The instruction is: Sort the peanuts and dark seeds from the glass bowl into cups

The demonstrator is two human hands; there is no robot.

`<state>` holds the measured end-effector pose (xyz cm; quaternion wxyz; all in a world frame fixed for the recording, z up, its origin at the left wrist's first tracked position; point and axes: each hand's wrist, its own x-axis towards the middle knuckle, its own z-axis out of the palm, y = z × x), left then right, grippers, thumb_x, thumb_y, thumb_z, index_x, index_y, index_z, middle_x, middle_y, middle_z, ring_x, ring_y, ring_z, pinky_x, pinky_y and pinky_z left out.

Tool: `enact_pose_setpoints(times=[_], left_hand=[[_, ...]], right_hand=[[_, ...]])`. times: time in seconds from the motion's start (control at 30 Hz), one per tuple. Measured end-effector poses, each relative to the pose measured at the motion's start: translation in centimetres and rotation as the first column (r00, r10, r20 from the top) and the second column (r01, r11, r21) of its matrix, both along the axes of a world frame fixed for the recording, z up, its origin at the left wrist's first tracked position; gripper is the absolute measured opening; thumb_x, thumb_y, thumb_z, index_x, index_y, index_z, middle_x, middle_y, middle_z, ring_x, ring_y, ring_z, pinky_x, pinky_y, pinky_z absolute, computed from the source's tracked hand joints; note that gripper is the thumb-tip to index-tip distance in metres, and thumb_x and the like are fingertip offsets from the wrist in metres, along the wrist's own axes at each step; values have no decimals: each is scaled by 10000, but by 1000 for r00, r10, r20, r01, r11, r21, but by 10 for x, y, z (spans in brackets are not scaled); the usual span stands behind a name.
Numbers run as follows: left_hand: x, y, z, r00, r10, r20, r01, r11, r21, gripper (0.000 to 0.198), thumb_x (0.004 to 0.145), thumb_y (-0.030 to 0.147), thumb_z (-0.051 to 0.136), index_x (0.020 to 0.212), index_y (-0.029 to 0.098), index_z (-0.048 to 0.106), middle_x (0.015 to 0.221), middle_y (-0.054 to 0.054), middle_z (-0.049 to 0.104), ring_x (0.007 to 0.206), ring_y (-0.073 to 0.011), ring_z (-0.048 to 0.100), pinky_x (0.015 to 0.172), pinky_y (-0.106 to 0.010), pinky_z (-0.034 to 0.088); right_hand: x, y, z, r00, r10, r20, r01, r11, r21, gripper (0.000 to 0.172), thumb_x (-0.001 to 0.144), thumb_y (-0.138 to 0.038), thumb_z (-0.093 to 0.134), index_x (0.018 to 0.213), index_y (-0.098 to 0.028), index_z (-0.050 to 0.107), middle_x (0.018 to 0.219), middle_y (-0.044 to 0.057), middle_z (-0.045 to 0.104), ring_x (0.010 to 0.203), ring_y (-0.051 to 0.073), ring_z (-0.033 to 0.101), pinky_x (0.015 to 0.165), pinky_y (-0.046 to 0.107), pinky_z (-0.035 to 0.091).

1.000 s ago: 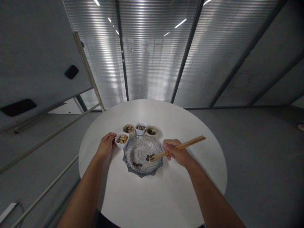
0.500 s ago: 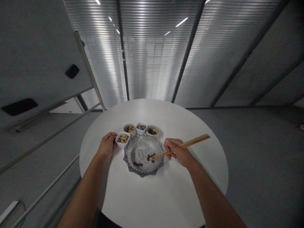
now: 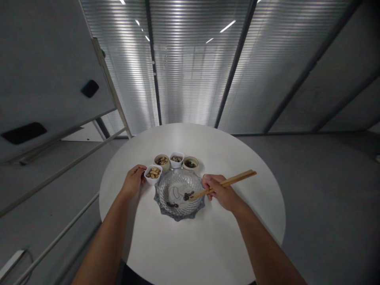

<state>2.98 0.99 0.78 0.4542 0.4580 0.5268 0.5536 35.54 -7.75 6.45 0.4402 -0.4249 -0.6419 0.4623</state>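
Note:
My right hand [image 3: 219, 190] is closed around a pair of wooden chopsticks [image 3: 237, 179]. Their tips are close together over the glass plate [image 3: 178, 215], beside a cluster of dark beans [image 3: 187, 196]. I cannot tell whether a bean is between the tips. A short row of dark beans [image 3: 172, 205] lies in the plate's front left part. My left hand [image 3: 133, 181] has its fingers and thumb at the left side of a small white bowl [image 3: 152, 181] of peanuts [image 3: 154, 172]; its fingertips are partly hidden.
Behind the plate stand a cream bowl [image 3: 166, 166] of light-coloured nuts, a white bowl [image 3: 177, 164] of mixed pieces and another cream bowl [image 3: 192, 168] with dark beans. The round white table [image 3: 190, 253] carries everything. A board on a metal frame [image 3: 111, 85] stands left.
My right hand and the chopsticks have shifted slightly left. The dark beans near the tips sit closer together. My left hand and the bowls have not moved.

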Motion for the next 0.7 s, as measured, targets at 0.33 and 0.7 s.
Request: enact_pose_setpoints(times=[0.33,0.7], left_hand=[[1,-2,2,1000,7,-22,-7,1000,-4,217,724,373,630,787,167,653,522,28,536,404,-108,430,398,-236,283],[2,-1,2,1000,12,-23,-12,1000,2,207,705,370,632,759,171,646,493,38,515,400,-107,420,397,-239,293]], right_hand=[[-1,-2,-3,999,26,34,-28,998,49,553,992,-647,430,648,-215,477,511,-52,409,463,115,452,465,243,372],[-3,1,-4,1000,28,-8,-28,999,15,546,980,-650,457,662,-211,521,486,-43,464,456,122,461,485,257,396]])
